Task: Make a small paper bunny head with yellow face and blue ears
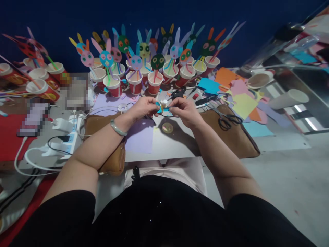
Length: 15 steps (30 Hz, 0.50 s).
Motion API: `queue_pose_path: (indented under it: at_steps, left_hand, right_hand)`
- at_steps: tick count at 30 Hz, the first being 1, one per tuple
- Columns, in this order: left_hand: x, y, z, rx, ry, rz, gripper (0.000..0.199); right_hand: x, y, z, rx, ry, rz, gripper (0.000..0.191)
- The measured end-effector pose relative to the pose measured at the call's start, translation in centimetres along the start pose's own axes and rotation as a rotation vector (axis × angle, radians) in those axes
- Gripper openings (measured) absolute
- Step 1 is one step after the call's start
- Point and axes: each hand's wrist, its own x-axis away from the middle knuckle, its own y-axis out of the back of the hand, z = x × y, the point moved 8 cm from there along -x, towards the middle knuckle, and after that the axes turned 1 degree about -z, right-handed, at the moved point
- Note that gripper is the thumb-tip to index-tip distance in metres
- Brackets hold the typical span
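Note:
Over the middle of the table, my left hand point(147, 107) and my right hand point(185, 110) come close together, fingertips pinched. Between them is a small piece of blue paper point(166, 109), with one end at each hand's fingers. Just behind it stands a small white object point(163, 102) whose kind I cannot make out. Below the hands, a round yellowish disc point(167, 128) lies on the white tabletop. A sheet of purple paper point(140, 137) lies under my left forearm.
Red paper cups point(135, 85) with paper rabbit faces on straws line the back. Black-handled scissors point(226, 120) rest on a brown cushion point(231, 137) at right, near coloured paper sheets point(243, 104). A power strip point(74, 133), cables and a phone point(34, 118) occupy the left.

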Motion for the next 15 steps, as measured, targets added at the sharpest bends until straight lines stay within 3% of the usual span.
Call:
queue_pose_path:
  at_steps: [7,12,15]
  left_hand:
    - [0.0,-0.2,-0.5,-0.018,-0.064,0.017,0.022]
    - [0.3,-0.3,-0.1,0.012,-0.038,0.008,0.012]
    - [0.5,-0.2,0.0,-0.006,-0.024,-0.002,0.017]
  right_hand:
    - [0.9,0.2,-0.7,-0.165,-0.073,0.048,0.042]
    - [1.1,0.7,-1.0,-0.091,-0.109,0.042,0.034]
    - [1.1,0.9,-1.6,-0.012,-0.124,0.046,0.033]
